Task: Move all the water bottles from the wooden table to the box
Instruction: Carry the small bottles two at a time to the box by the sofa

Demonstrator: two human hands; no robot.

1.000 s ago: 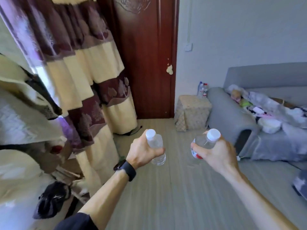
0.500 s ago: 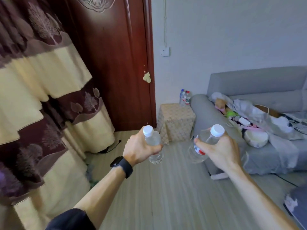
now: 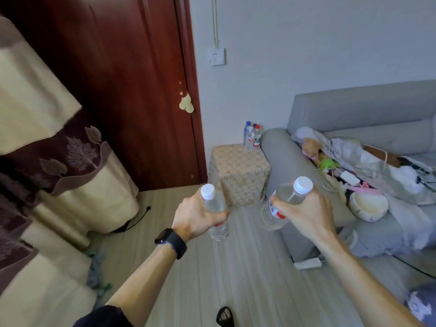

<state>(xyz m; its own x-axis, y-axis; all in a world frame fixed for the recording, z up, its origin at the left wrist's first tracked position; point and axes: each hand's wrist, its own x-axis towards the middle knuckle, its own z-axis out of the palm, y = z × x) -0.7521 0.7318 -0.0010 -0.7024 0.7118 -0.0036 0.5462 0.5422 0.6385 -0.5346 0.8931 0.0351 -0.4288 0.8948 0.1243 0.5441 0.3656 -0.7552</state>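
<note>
Out in front of you: your left hand curls round one water bottle, held near upright. Your right hand wraps a second bottle, tilted with its cap up and to the right. Both hang above the floor, apart from each other.
Change: over the last second your view swings right. The curtain slides to the left edge, and the door and grey sofa come closer. Both grips stay as they were.
Meaning: you look to be mid-carry; neither the wooden table nor the box shows.
Covered cube: it stands between door and sofa arm, with small bottles on its back corner. You cannot tell whether it is your box.
Edges: the sofa arm is just beside your right-hand bottle, and a white power strip lies at its foot.
Open room: bare floor runs ahead to the cube.
</note>
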